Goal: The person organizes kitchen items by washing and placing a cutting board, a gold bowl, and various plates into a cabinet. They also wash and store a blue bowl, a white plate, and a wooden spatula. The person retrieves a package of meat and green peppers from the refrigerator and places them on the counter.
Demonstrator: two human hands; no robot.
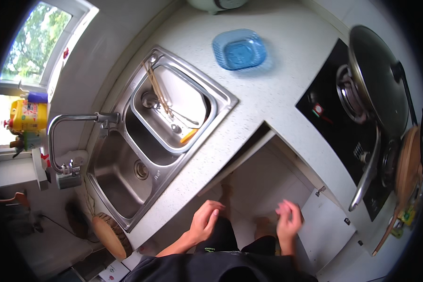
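My left hand (pixel 205 220) hangs in the air above my lap, its fingers loosely bent and nothing seen in it. To its right, my right hand (pixel 289 220) is also raised, slightly blurred, its fingers half curled and no object visible in it. Neither touches the white speckled countertop (pixel 201 176) before me. A steel double-bowl sink (pixel 107 179) lies nearest my left hand. In its far bowl sits a rectangular basin (pixel 213 132) holding wooden chopsticks (pixel 157 86), a white board or tray (pixel 185 88) and an orange-handled utensil (pixel 189 135). A blue dish (pixel 239 51) stands farther back.
An open cabinet door (pixel 326 225) stands beside my right hand. On the right, a black cooktop (pixel 317 102) carries a pan with a glass lid (pixel 377 81) and a long handle (pixel 365 187). A chrome faucet (pixel 74 118) arches over the left. A round wooden block (pixel 109 236) stands near the sink corner.
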